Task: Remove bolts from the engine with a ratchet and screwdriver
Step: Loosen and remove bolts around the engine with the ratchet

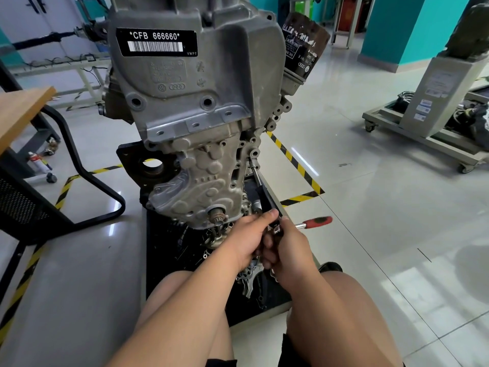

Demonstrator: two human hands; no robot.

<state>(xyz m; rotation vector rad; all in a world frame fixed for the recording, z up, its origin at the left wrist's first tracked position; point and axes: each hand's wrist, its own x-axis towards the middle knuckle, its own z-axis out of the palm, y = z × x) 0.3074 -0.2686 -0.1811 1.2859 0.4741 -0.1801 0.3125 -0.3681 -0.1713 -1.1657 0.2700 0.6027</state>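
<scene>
Black-handled screwdriver [266, 196] was found grasped by the left hand [248, 234] and the right hand [288, 247] together. A red-handled ratchet [317, 222] was noted projecting just beyond the right hand. The screwdriver's tip was set against the engine [201, 102] edge.

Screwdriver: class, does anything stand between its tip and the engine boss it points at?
Nothing visible. The screwdriver runs clear from the left hand up to the engine, its tip at a boss on the right edge. The right hand grips the ratchet below.
</scene>
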